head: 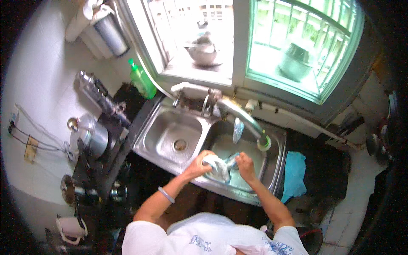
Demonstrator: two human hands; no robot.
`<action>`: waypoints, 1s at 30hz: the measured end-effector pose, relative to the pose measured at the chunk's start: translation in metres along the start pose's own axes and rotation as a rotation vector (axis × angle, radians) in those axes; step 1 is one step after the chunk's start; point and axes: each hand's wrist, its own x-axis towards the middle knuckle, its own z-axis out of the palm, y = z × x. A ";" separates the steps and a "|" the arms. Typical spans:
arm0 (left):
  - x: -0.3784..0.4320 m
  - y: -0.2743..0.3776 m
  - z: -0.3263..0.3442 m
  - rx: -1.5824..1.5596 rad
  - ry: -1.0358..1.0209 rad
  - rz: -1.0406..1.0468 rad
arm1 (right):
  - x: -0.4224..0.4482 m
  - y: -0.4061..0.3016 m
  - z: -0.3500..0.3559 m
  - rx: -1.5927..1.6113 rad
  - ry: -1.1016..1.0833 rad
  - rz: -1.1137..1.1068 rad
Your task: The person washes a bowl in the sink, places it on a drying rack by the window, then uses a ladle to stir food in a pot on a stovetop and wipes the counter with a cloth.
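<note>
Over the right basin [220, 138] of a double stainless steel sink, a wet-looking white and blue cloth [222, 167] is stretched between my two hands. My left hand [200, 165] grips its bunched left end near the divider. At the other end, my right hand [246, 165] is closed around a twisted bluish part. Cloudy water seems to lie in the basin below. A curved faucet spout [244, 114] with a green and white tip [264, 144] reaches over this basin, beyond my right hand. The left basin [172, 127] shows its drain [180, 145].
A light blue cloth [294, 173] lies on the dark counter right of the sink. A green pump bottle [143, 81] stands behind the left basin. At left are a metal pot [94, 137] and a cord by the wall outlet [31, 149]. Windows [194, 38] rise behind.
</note>
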 end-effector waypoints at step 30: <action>-0.087 -0.044 -0.003 0.423 0.558 0.219 | -0.039 -0.242 0.083 0.102 -0.733 -0.723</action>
